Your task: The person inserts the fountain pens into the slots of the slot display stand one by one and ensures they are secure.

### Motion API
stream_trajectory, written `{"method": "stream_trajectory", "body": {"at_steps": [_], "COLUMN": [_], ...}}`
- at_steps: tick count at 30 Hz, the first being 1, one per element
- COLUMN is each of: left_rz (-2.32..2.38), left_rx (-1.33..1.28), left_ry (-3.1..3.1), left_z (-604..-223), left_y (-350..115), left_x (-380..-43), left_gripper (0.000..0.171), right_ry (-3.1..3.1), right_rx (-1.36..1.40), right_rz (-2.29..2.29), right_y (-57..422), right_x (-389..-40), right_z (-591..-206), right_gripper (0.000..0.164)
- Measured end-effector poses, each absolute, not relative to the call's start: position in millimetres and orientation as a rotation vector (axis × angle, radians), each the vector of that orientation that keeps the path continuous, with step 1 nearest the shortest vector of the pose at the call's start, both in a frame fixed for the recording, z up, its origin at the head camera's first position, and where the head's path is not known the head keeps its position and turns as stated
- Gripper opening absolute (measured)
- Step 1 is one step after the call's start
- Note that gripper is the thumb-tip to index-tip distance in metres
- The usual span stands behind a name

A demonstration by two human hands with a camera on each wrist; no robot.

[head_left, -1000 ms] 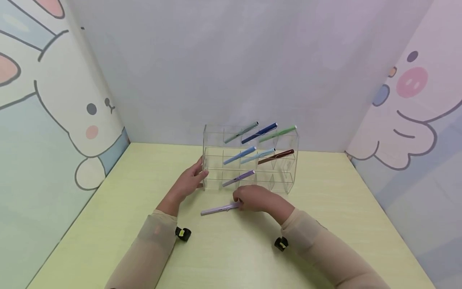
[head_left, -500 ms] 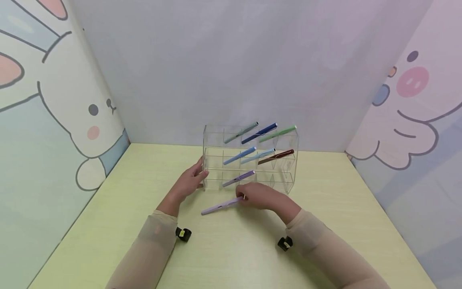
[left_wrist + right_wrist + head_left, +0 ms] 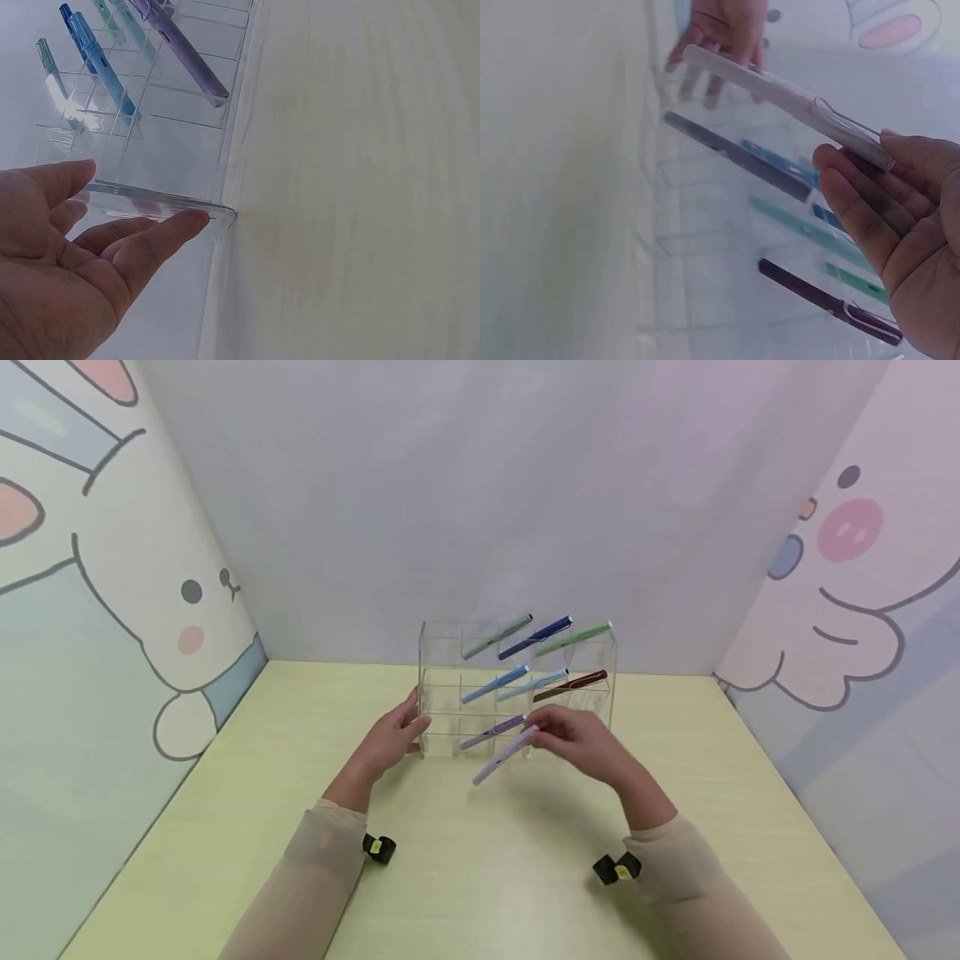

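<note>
My right hand (image 3: 581, 743) pinches the capped end of a pale lilac pen (image 3: 501, 758), its wire clip visible in the right wrist view. The pen slants, its lower end toward the left, in front of the bottom tier of a clear acrylic pen rack (image 3: 442, 732). My left hand (image 3: 386, 739) holds the rack's left side panel, thumb at the front edge and fingers on the outer side. A darker purple pen (image 3: 491, 732) lies in the bottom tier, just behind the lilac one.
The middle tier bears a blue pen (image 3: 495, 685), a light blue pen (image 3: 532, 685) and a dark red pen (image 3: 570, 686). On the top tier rest a grey-green pen (image 3: 498, 637), a navy pen (image 3: 536, 637) and a green pen (image 3: 573, 638). A grey backdrop (image 3: 450, 527) stands behind.
The lilac pen has been lifted off the table and moved up and right with my right hand, tilting steeper toward the rack. My left hand stays at the rack's side.
</note>
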State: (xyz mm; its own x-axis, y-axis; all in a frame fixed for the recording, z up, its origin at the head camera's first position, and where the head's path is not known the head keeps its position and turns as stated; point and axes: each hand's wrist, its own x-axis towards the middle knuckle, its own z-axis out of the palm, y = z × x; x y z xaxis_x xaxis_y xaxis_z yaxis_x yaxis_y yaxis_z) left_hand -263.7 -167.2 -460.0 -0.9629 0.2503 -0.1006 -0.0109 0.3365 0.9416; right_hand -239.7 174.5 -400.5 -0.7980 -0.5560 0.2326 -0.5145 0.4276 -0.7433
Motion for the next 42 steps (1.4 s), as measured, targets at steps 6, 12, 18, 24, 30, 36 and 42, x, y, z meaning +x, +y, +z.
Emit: {"method": "stream_trajectory", "body": {"at_steps": [6,12,18,24,30,36,42], "left_rz": [1.669,1.665,1.666,1.669,1.689,1.683,1.683], "left_rx": [0.203,0.188,0.191,0.194,0.203,0.209,0.229], "left_ry": [2.367,2.375,2.377,2.367,2.350,2.355,2.355], "left_z": [-458,-462,-462,-462,-459,-460,-463], "left_y": [-168,-171,-172,-172,-170,-170,-170], "left_x": [-262,-262,-261,-263,-263,-265,-266], "left_gripper": [0.065,0.065,0.065,0.065,0.066,0.065,0.064], "right_ry": [2.729,2.832,2.834,2.734,2.615,2.544,2.460], "right_rx": [-0.845,-0.700,-0.598,-0.539,-0.484,-0.451,-0.422], "right_rz": [-1.499,-1.592,-1.608,-1.599,-1.633,-1.629,-1.640], "right_y": [219,240,237,227,223,218,215], "right_x": [-241,-247,-252,-256,-262,-263,-262], "right_z": [-385,-386,-394,-407,-420,-427,-431], "right_gripper": [0.022,0.030,0.031,0.033,0.032,0.037,0.034]}}
